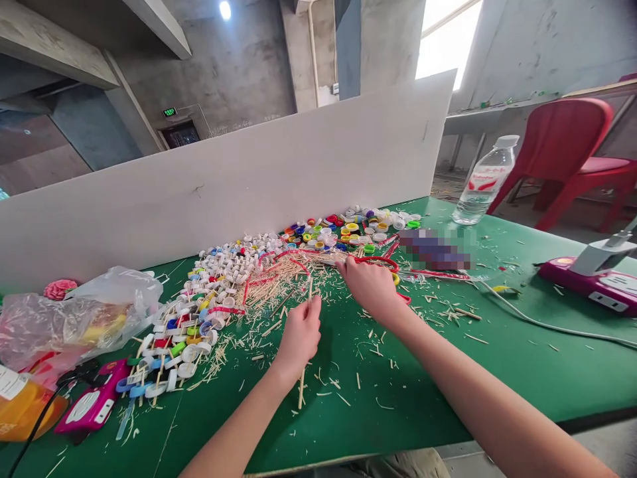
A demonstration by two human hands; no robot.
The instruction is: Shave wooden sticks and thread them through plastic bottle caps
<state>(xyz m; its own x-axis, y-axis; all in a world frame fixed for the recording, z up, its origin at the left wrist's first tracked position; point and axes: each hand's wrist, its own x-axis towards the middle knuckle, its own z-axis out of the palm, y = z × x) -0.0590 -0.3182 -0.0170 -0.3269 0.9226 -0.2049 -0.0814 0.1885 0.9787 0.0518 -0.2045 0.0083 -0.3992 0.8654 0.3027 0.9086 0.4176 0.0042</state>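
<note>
Left hand (301,332) pinched a stick (301,388) on the near side of the stick heap (279,282); right hand (371,289) gripped scissors (381,262) at its right! Left of the heap, many stick-fitted caps (172,352) looked done; behind it, plain caps (351,228) seemingly remained.

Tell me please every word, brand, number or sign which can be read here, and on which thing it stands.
No text is readable.
Label on the clear bottle: red print, too blurred.
Green sign on the concrete wall: too small.
Pale writing on that wall: too small.
White label on the orange bottle: too blurred.
Both purple power strips: any print too blurred.
</note>
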